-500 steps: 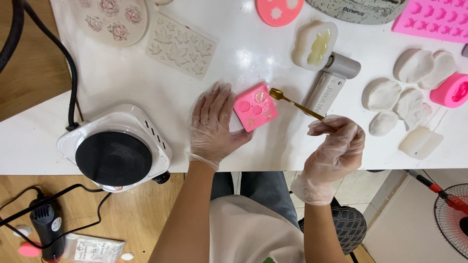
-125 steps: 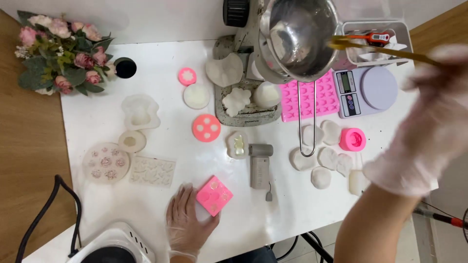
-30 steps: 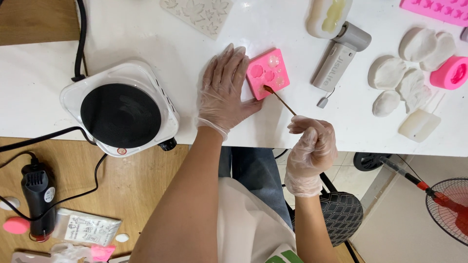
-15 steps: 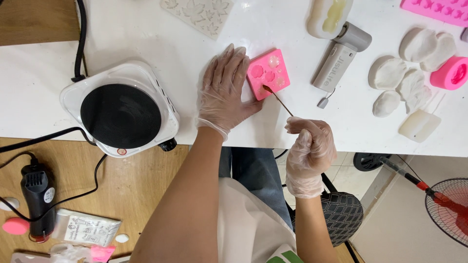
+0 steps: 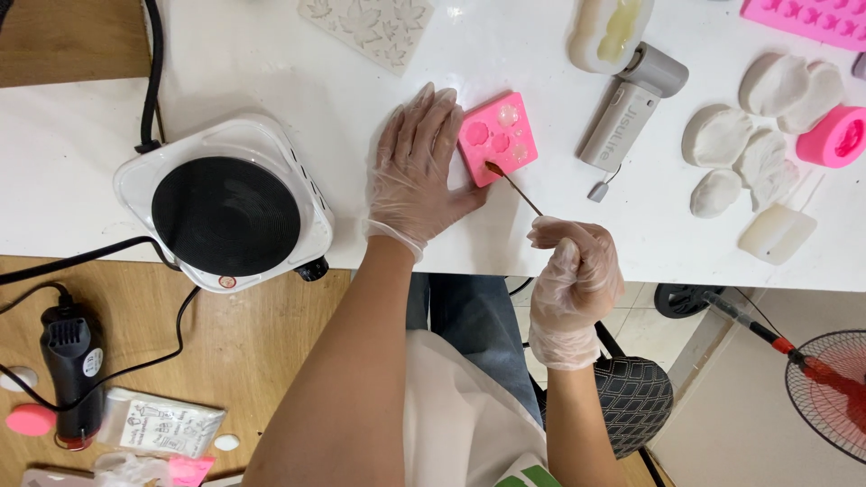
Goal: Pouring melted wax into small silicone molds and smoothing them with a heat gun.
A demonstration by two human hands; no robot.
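Note:
A small pink silicone mould (image 5: 498,137) with several round cavities lies on the white table (image 5: 271,72). My gloved left hand (image 5: 420,168) rests flat on the table beside it, fingertips touching the mould's left edge. My gloved right hand (image 5: 572,272) is closed on a thin golden spoon (image 5: 512,186). The spoon's tip sits at the mould's lower cavity.
A white hot plate (image 5: 225,209) with a black top stands at the table's left front corner. A grey handheld device (image 5: 631,106), white casts (image 5: 749,153), other pink moulds (image 5: 835,137) and a clear leaf mould (image 5: 372,25) lie around. A heat gun (image 5: 70,368) lies on the wooden floor.
My right hand has shifted the spoon tip a little lower and left, onto the mould's lower cavity. My left hand stays on the mould.

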